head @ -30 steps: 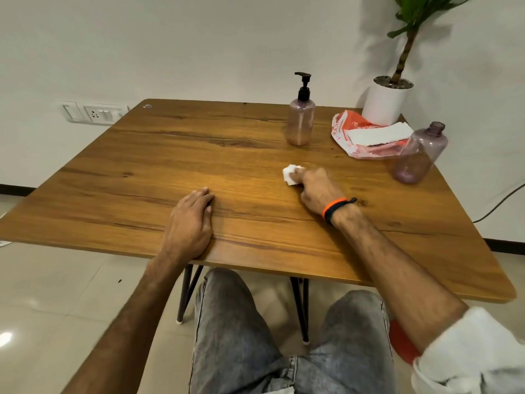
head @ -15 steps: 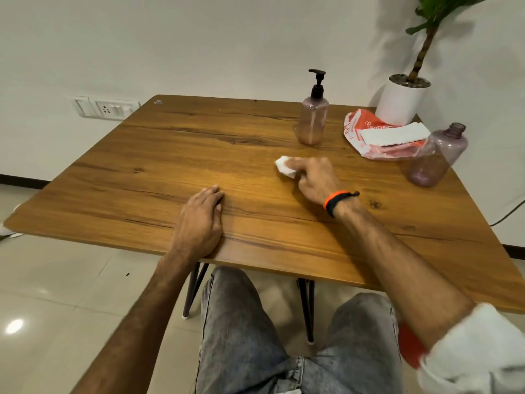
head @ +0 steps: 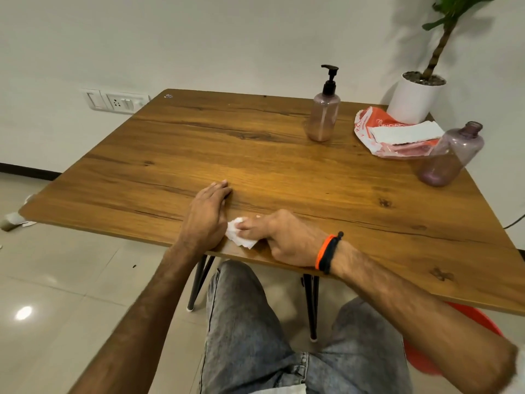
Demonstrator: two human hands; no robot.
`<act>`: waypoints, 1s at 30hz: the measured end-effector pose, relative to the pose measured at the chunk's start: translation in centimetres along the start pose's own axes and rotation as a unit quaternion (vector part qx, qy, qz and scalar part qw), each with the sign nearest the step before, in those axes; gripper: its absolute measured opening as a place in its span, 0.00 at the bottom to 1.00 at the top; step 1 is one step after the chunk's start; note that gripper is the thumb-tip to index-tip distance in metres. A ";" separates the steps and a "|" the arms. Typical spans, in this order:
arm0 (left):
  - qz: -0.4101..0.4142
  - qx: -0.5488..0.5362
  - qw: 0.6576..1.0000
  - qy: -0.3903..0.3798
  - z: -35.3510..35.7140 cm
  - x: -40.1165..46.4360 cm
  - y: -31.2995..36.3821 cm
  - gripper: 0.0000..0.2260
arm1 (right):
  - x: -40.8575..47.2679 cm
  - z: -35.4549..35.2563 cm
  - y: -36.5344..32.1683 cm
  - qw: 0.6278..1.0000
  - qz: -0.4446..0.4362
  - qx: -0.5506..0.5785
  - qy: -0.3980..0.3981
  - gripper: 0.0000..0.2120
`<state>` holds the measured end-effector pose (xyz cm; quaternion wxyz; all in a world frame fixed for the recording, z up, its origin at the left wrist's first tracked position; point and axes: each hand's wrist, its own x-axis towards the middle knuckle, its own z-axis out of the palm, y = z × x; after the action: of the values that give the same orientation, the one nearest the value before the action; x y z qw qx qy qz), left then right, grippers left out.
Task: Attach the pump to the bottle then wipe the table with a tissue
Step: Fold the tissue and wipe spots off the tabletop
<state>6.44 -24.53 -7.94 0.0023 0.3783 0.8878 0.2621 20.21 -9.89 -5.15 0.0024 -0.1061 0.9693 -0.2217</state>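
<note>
A tinted bottle (head: 324, 115) with a black pump on top stands upright at the far middle of the wooden table (head: 284, 172). My right hand (head: 287, 240) presses a crumpled white tissue (head: 238, 237) flat against the table near its front edge, fingers pointing left. My left hand (head: 208, 214) lies palm down on the table right beside the tissue, holding nothing. A second tinted bottle (head: 451, 155) without a pump stands at the right side.
An orange tissue pack (head: 383, 132) with a white sheet on top lies at the far right, next to a white plant pot (head: 414, 98). The wall is behind the table, with a switch panel (head: 113, 101) at left. My knees are under the front edge.
My right hand has dragged the tissue from the middle of the table toward me and to the left, up to my left hand. The left hand has stayed flat on the table.
</note>
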 end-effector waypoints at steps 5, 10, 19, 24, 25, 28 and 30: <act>-0.034 0.015 0.999 0.021 -0.6 -0.6 -0.6 0.18 | 3.3 -3.5 3.8 0.984 0.126 0.020 0.123 0.29; -0.045 0.018 0.998 0.029 -0.8 -0.9 -0.8 0.19 | 7.9 -3.7 6.3 0.978 0.182 -0.044 0.090 0.26; -0.039 0.018 0.999 0.034 -0.7 -0.8 -1.1 0.18 | 0.8 0.5 -1.1 0.997 -0.062 -0.035 -0.039 0.21; -0.038 0.019 0.999 0.035 -0.5 -0.9 -1.0 0.18 | -1.2 -0.5 -0.7 0.996 -0.064 0.056 0.024 0.23; -0.037 0.020 0.999 0.035 -0.6 -0.9 -1.0 0.18 | -0.9 -1.0 0.4 0.995 -0.017 0.063 0.069 0.26; -0.038 0.025 0.998 0.037 -0.6 -1.0 -0.9 0.18 | 0.7 -2.6 3.9 0.982 0.119 0.004 0.147 0.30; -0.040 0.026 0.998 0.035 -0.6 -1.0 -0.8 0.18 | 1.3 -2.8 5.1 0.978 0.152 -0.033 0.137 0.28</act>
<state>6.48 -25.97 -8.02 -0.0283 0.3332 0.9082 0.2515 17.78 -4.49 -4.72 -0.1005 0.0737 0.9721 -0.1988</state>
